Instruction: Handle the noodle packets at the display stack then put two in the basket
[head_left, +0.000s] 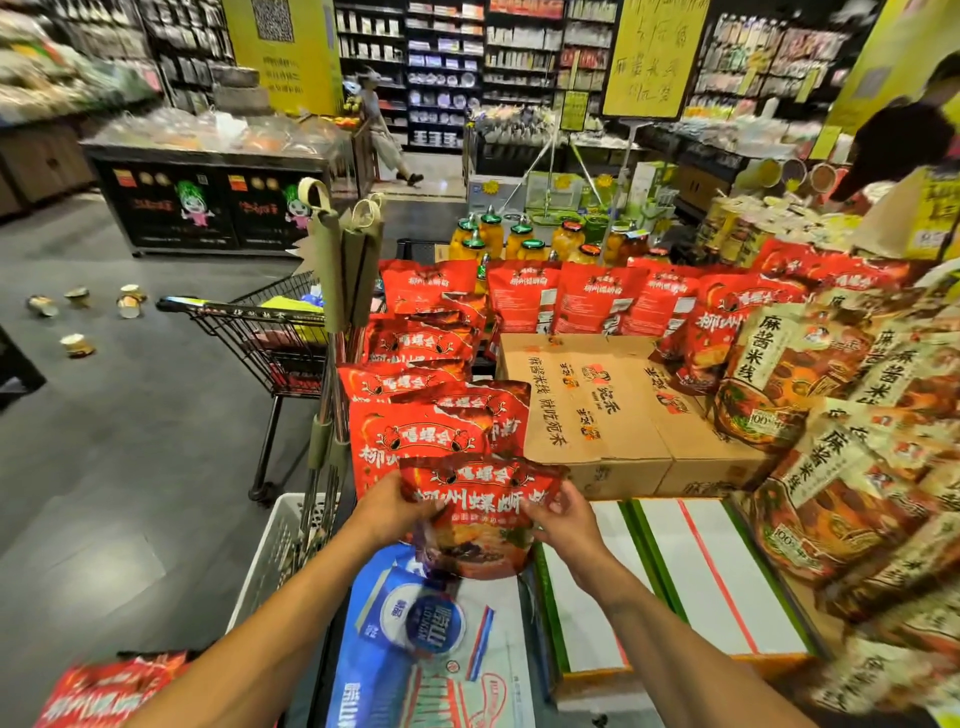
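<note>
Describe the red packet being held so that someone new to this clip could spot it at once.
Start at the closed cardboard box on the display. Down-left runs a row of red packets. The held packet is nearest the camera, gripped by the left hand and right hand.

You are standing in a supermarket aisle. Tall shelves (447, 67) packed with boxed and bagged goods fill the back wall. Yellow signs (655, 52) with handwritten characters hang above the displays. Close by you, a promotion stand is stacked with red noodle packets (426, 291), brown packets (831, 395), cardboard cartons (587, 415) and jars of preserved fruit (491, 234). A wire shopping trolley (270, 332) is parked on the grey floor. Another shopper (382, 130) walks down the far aisle.
</note>
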